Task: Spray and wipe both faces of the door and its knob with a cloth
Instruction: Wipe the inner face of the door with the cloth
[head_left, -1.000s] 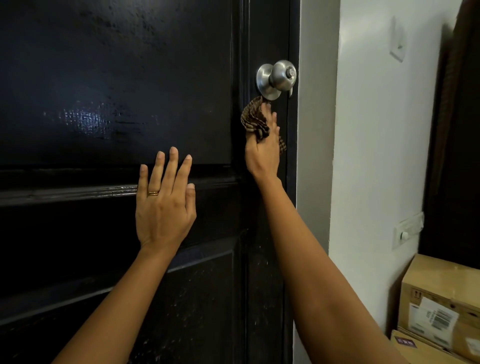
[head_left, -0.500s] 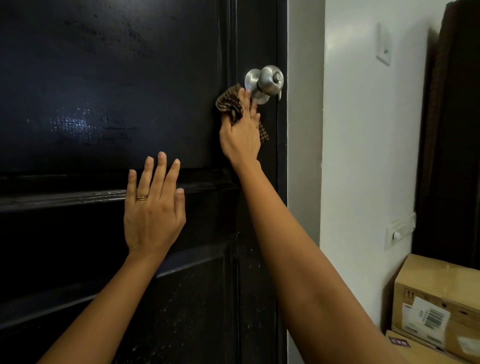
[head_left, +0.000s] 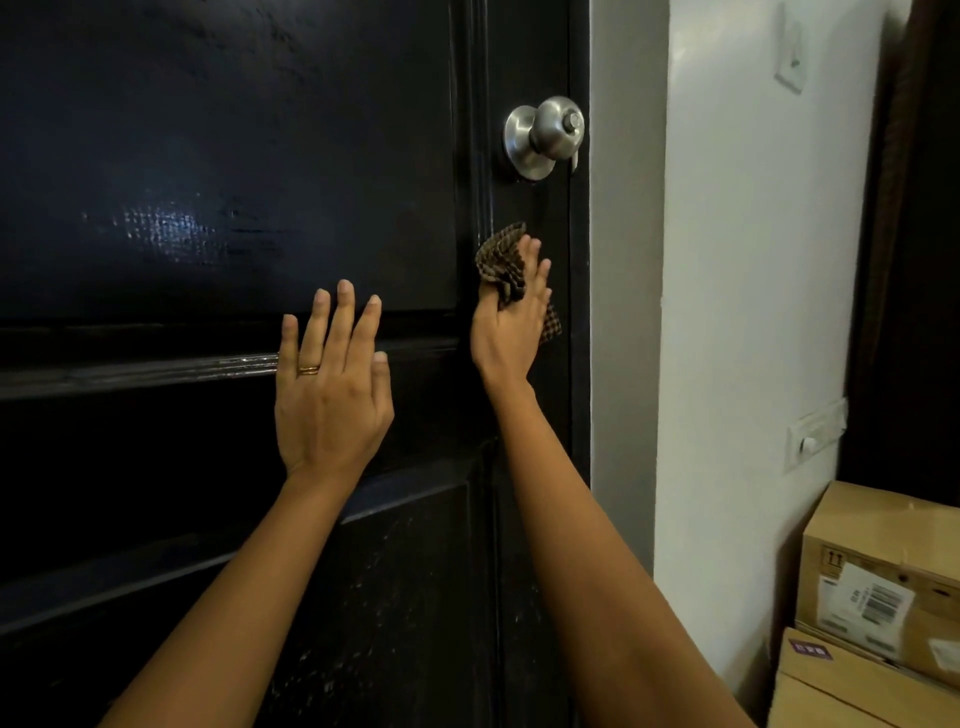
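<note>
A checked brown cloth (head_left: 501, 265) is seen bunched in the grip of the right hand (head_left: 511, 332), just right of the frame's centre. It is pressed against the black door (head_left: 208, 156) on its vertical edge strip, below the knob (head_left: 550, 132) and apart from it. The cloth is pinched between thumb and fingers, with folds standing out beside the fingertips and one corner showing at the hand's right edge. The round metal knob is set in the upper centre-right of the frame, near the door's edge.

The left hand (head_left: 332, 400) is laid flat on the door at the frame's centre. Its grip is spread, with fingers straight and pointing up across the horizontal rail between the upper and lower panels. A gold ring (head_left: 308, 370) is worn on one finger. A dull glare is reflected on the glossy upper panel at the left.

A grey door frame (head_left: 623, 260) is seen beside the door's edge, then a white wall (head_left: 737, 260) filling the right of the frame. A small plate (head_left: 789, 62) is fixed high on the wall at the upper right, and a switch panel (head_left: 815, 436) lower down. Two cardboard boxes (head_left: 883, 545) are stacked in the lower right corner, with a barcode label (head_left: 862, 603) stuck on the upper one.
</note>
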